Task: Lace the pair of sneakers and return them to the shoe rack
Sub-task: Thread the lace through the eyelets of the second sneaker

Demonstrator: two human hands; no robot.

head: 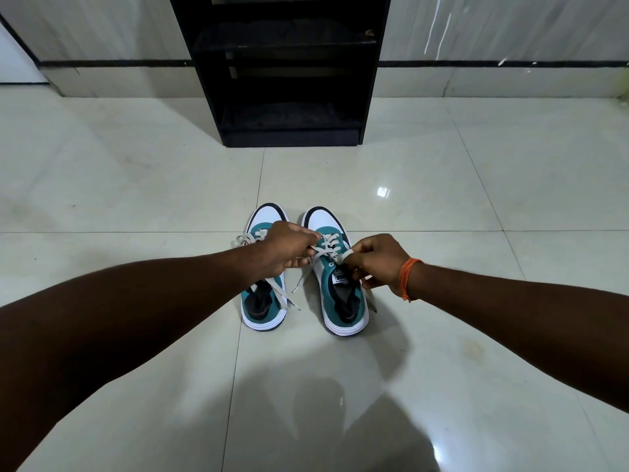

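1. Two teal-and-white sneakers stand side by side on the glossy tiled floor [442,185], toes toward the wall, a narrow gap between them.
2. The left hand [286,248] reaches across the left sneaker [263,306], its fingers closed on a strand of the white lace [326,248] of the right sneaker [343,310].
3. The right hand [377,264] is pinched shut on the other end of that lace, above the shoe's tongue; an orange thread band [406,277] circles its wrist.
4. The lace crosses several eyelets of the right sneaker and runs taut between the two hands.
5. The left sneaker's lace lies loose, one end trailing over its heel side and one tip hanging in the gap between the shoes.
6. The black shoe rack [282,69] stands against the wall straight ahead, well apart from the shoes; its lower shelves look open, though their depths are dark.
7. Bare tile lies between the toes and the rack's base edge, and wide open floor spreads left and right of the pair.
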